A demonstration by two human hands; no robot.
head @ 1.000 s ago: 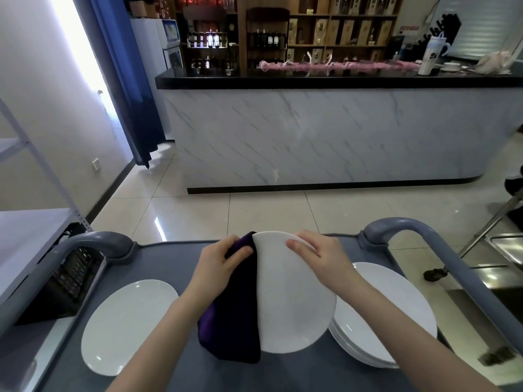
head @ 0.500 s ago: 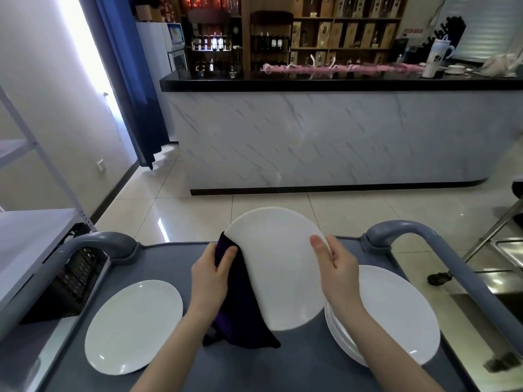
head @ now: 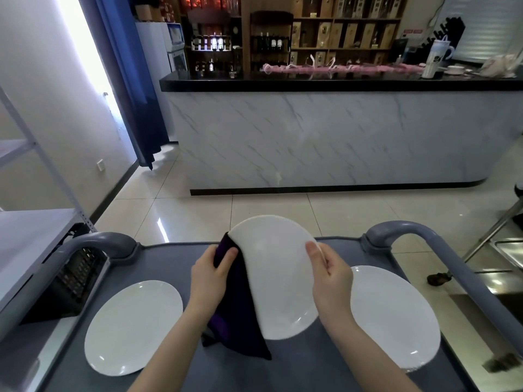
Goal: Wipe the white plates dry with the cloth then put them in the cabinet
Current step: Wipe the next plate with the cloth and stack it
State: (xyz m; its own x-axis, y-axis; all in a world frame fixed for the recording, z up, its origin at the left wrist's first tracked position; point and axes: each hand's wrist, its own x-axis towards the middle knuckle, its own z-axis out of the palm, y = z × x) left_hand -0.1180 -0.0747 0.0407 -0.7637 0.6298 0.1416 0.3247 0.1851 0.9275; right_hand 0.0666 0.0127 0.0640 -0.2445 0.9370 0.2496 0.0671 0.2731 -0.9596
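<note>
**A:** The plate being dried: where is it?
**B:** The held plate (head: 278, 275) is up off the cart, centre of view. It is tilted, far rim raised, face toward the camera. It hangs over the grey tabletop (head: 297, 372), between both hands.

**A:** Cloth?
**B:** The dark purple cloth (head: 237, 315) lies against the held plate's left edge and runs behind it. Its lower end hangs to a point close to the tabletop. Touching or not, I cannot tell.

**A:** Left hand?
**B:** The left hand (head: 210, 275) grasps the cloth, fingers (head: 229, 256) curled round the fold at the plate's left rim.

**A:** Right?
**B:** The right hand (head: 331, 281) pinches the plate's right rim, thumb on the face. The other fingers are behind it, mostly hidden.

**A:** Other plates?
**B:** Two lie flat on the tabletop. The left plate (head: 133, 326) is near the left side, apart from the cloth. The right plate (head: 396, 318) is just beside the right wrist, partly covered by the held plate and forearm. Whether more lie under it, I cannot tell.

**A:** Around the cart?
**B:** Curved grey handles stand at the far corners: left handle (head: 93, 244) and right handle (head: 424, 233). A grey shelf rack (head: 28, 236) stands at the left edge. Beyond is a glossy tiled floor (head: 198, 210), then a long counter (head: 325, 137) with a marbled front and black top. A tall white cup (head: 433, 60) stands toward its right end. A blue curtain (head: 127, 80) hangs by a bright window on the left.
</note>
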